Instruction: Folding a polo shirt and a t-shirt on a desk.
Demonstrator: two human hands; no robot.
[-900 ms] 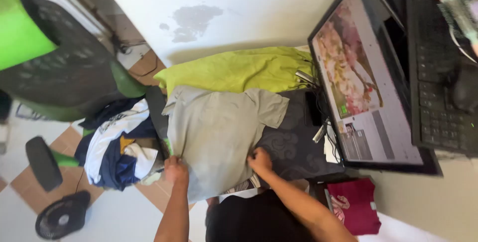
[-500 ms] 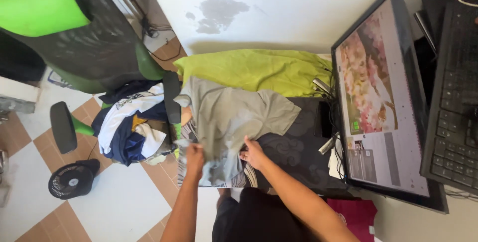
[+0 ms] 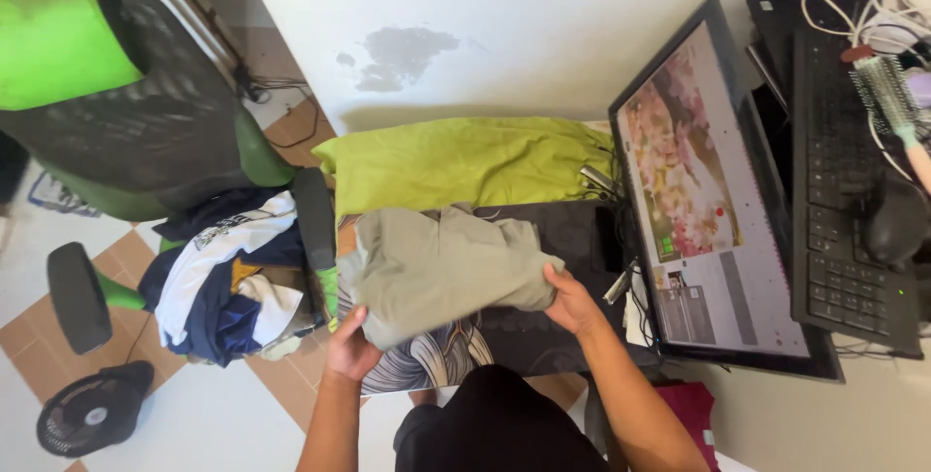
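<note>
Both the left hand [image 3: 351,348] and right hand [image 3: 570,303] pinch the half-folded grey cotton T-shirt [image 3: 441,270], whose loose fold could slide apart if either grip slackens.

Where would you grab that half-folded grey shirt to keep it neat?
Probably by its two near corners, from the person's side. The grey shirt lies doubled across the desk mat, and the left hand and right hand hold it there at opposite ends, which keeps the fold taut.
</note>
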